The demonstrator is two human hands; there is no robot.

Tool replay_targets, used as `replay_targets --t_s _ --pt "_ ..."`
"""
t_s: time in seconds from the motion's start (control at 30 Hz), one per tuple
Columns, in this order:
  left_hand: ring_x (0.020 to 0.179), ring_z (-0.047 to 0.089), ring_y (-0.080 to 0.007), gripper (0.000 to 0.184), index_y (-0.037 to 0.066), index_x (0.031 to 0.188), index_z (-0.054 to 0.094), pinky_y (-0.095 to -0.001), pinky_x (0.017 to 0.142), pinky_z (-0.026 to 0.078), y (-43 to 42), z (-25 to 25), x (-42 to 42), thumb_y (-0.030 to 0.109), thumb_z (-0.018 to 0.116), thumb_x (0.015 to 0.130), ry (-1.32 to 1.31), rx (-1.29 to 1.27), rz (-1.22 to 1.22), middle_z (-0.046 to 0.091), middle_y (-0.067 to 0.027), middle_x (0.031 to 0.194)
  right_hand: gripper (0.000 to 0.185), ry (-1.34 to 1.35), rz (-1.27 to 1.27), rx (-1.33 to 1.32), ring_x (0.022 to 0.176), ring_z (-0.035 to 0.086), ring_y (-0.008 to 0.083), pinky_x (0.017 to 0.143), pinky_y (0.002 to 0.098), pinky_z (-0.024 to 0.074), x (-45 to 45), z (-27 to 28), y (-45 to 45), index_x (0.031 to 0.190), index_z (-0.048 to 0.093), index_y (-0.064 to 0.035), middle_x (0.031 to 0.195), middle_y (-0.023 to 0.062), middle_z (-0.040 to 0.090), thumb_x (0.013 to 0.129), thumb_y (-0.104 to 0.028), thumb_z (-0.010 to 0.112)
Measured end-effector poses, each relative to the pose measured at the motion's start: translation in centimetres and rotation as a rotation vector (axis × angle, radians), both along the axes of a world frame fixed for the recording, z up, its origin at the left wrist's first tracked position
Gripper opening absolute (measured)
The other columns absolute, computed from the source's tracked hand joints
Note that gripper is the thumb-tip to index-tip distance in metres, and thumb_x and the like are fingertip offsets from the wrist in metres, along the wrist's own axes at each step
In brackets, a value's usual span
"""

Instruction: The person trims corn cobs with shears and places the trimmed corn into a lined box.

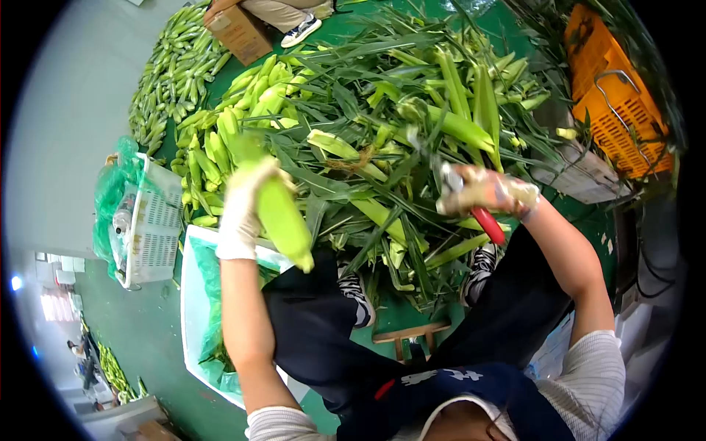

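My left hand, in a pale glove, is closed round an ear of corn in its light green husk. The ear tilts, its narrower end down toward my thigh, and its upper end is blurred. My right hand, also gloved, grips a red-handled tool with a metal end. That metal end is smeared by motion, so its exact kind is unclear. Between and beyond my hands lies a heap of leafy corn. Several husked-in-green ears are piled to its left.
By my left leg stands a white foam box lined with green plastic. Beyond it are a white basket, a spread of green ears and a cardboard box beside a person's shoe. An orange crate is at right.
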State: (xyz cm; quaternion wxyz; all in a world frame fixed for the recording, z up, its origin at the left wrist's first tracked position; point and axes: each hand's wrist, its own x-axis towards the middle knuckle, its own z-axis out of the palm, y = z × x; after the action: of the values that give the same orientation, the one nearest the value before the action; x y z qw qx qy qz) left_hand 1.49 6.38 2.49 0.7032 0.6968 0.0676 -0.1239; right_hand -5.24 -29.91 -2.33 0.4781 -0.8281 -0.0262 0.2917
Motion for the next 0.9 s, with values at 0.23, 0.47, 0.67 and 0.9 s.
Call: replay_targets --t_s 0.23,0.47,0.67,0.9 --pt "0.105 0.058 -0.0366 0.058 0.003 0.134 0.038 -0.0526 0.095 0.044 18.5 -11.0 16.6 0.047 0.041 0.095 -0.383 -0.153 0.577 0.052 -0.0185 0.126 0.061 -0.566 -0.309 -0.589 0.077 0.061 0.0367 0.072 0.0414 0.0509 1.7 6.6 1.8 0.101 0.047 0.0036 0.086 0.0232 0.062 0.061 -0.03 0.078" --pt "0.127 0.041 -0.0338 0.047 0.014 0.133 0.047 -0.0574 0.106 0.03 17.1 -14.7 25.7 0.039 0.034 0.095 -0.354 -0.902 0.869 0.043 -0.0138 0.138 0.08 -0.388 -0.57 -0.383 0.113 0.053 0.0303 0.096 0.0374 0.0429 13.9 -2.7 -5.2 0.134 0.037 0.0048 0.13 0.0232 0.049 0.071 -0.026 0.076" --pt "0.119 0.048 -0.0397 0.072 -0.004 0.14 0.021 -0.0477 0.097 0.044 22.4 -13.1 21.6 0.04 0.053 0.093 -0.214 -0.574 0.493 0.033 -0.0286 0.14 0.072 -0.654 0.134 -0.544 0.1 0.055 0.0422 0.088 0.0415 0.0463 7.2 -4.2 4.9 0.126 0.042 0.0067 0.108 0.0283 0.055 0.066 -0.019 0.071" --pt "0.085 0.058 -0.0113 0.026 0.004 0.104 0.064 -0.0259 0.078 0.046 32.4 -9.1 -7.4 0.024 0.051 0.095 -0.071 0.408 0.651 0.064 -0.0075 0.095 0.044 -0.575 0.8 -0.725 0.091 0.058 0.0359 0.078 0.0426 0.0479 0.2 -7.7 8.3 0.112 0.05 0.0042 0.099 0.0204 0.059 0.076 -0.021 0.058"
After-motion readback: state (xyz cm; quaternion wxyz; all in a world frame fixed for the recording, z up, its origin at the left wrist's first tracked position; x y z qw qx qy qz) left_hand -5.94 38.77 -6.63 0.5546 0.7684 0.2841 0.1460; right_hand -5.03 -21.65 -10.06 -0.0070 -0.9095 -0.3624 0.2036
